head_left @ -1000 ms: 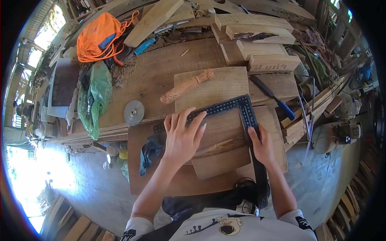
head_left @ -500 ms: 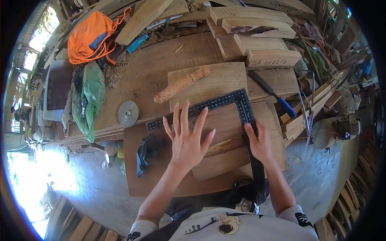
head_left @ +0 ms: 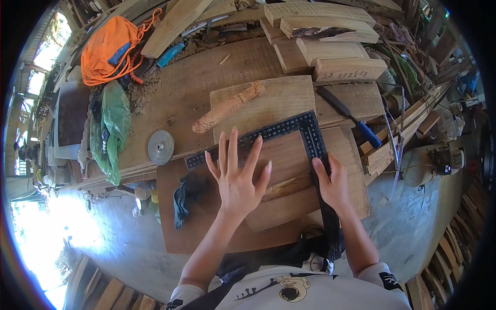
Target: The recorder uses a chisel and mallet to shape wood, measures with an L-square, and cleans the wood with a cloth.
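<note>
A black carpenter's square [head_left: 281, 126] with white markings lies with its corner at the upper right of a wooden board [head_left: 289, 155]. One arm of it runs left under the fingers of my left hand [head_left: 239, 183]; the other comes down toward my body. That left hand is spread flat, palm down, over the square and board. On the right, my right hand [head_left: 332, 181] grips the downward arm, thumb on top and fingers along its outer edge. A rough, bark-like reddish piece of wood [head_left: 227, 108] rests just beyond, on a pale plank [head_left: 289, 93].
A chisel [head_left: 351, 114] with a blue handle lies at the right. Stacked wood blocks [head_left: 336, 51] stand behind it. At the left are a grey metal disc [head_left: 161, 147], a green plastic bag [head_left: 114, 124] and an orange bag [head_left: 106, 51]. A dark cloth [head_left: 181, 199] lies near the front left.
The view has shifted slightly, so the bench things sit a little further left. Both hands stay in nearly the same place on the square and board.
</note>
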